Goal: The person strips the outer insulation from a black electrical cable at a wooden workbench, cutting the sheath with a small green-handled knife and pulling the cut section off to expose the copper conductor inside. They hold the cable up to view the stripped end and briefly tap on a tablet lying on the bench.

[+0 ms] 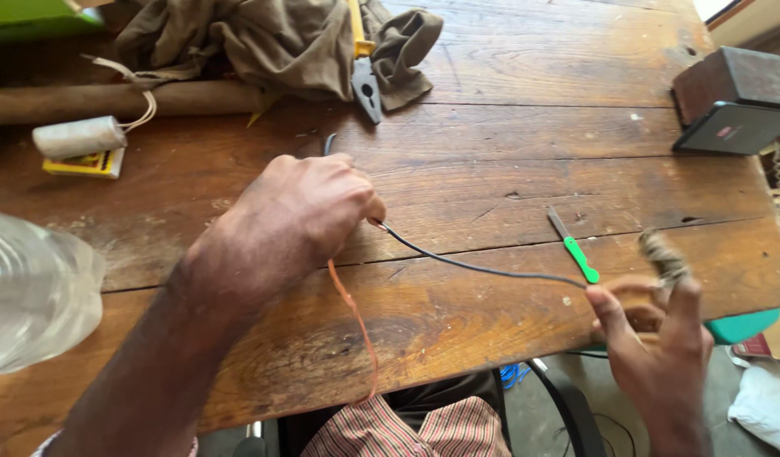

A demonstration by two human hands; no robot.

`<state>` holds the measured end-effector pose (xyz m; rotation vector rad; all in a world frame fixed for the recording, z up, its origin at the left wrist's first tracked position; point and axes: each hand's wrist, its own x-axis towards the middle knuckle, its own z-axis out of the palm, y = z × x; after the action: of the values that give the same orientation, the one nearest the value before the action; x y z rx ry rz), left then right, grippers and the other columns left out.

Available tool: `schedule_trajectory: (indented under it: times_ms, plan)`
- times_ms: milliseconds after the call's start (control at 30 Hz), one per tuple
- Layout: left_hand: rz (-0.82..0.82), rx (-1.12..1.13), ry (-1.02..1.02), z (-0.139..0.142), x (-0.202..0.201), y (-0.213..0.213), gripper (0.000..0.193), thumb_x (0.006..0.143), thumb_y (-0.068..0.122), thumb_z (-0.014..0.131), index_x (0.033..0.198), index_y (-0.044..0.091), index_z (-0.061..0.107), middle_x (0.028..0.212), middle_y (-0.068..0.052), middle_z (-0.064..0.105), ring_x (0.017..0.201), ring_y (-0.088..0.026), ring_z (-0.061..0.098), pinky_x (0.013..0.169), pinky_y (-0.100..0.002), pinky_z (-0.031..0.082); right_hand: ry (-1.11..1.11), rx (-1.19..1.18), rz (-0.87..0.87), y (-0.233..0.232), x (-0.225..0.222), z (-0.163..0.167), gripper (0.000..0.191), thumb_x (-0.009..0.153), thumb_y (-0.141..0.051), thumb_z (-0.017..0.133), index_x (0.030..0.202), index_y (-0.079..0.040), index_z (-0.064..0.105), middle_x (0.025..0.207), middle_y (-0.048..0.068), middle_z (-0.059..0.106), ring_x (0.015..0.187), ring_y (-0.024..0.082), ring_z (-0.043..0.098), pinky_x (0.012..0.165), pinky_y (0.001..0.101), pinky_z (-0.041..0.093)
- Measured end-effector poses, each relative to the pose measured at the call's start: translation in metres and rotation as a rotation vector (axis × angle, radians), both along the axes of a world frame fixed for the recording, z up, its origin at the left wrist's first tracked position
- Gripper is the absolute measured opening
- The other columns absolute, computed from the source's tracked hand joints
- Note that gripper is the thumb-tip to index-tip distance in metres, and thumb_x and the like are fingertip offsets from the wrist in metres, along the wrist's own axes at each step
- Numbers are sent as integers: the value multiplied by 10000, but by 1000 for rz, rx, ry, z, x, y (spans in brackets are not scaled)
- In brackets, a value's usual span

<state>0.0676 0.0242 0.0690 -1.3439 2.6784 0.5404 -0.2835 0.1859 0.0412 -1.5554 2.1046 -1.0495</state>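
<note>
While black wire (483,268) spans both | left hand (301,216) pinching | right hand (656,330) pinching (taut)

A workshop: worn wooden bench (508,127), pliers (365,80), loose wire (475,267).

pliers (365,85) on table (525,135) behind left hand (301,216), screwdriver (574,246) right

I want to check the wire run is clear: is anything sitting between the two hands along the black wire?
Nothing visible does. The black wire runs free above bare table from left hand to right hand; the green-handled knife lies just behind it.
</note>
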Motion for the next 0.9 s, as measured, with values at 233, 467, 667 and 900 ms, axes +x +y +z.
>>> schedule_trajectory:
  times_ms: [233, 467, 667, 900]
  plan:
    - [27, -392, 296, -4, 13, -15, 303, 900, 83, 643, 1107, 254, 785, 1102, -4, 749, 978, -189, 685, 773, -355, 603, -86, -49, 82, 38, -40, -31, 822, 899, -57, 738, 1601, -67, 310, 892, 79, 679, 796, 112, 650, 718, 238, 518]
    - [142, -687, 223, -8, 48, -41, 352, 877, 35, 671, 1149, 215, 804, 1076, -4, 769, 1023, -213, 678, 879, -387, 584, -189, -3, 270, 88, -79, -13, 934, 827, -13, 795, 1619, -94, 307, 879, 55, 727, 710, 85, 659, 603, 228, 511]
    - [134, -211, 28, -11, 19, -35, 348, 947, 33, 640, 1211, 224, 760, 1110, -56, 687, 987, -221, 652, 860, -340, 607, -613, -260, 359, 94, -87, 39, 736, 925, -34, 704, 1564, -123, 352, 980, 98, 748, 623, 76, 616, 466, 222, 452]
    - [-229, -113, 82, -1, 5, -14, 151, 910, 112, 670, 975, 143, 802, 969, -17, 739, 1018, -181, 671, 924, -348, 576, -353, -12, -238, 72, -84, -28, 587, 1039, -57, 606, 1549, -148, 330, 1072, 173, 755, 529, 128, 578, 325, 277, 389]
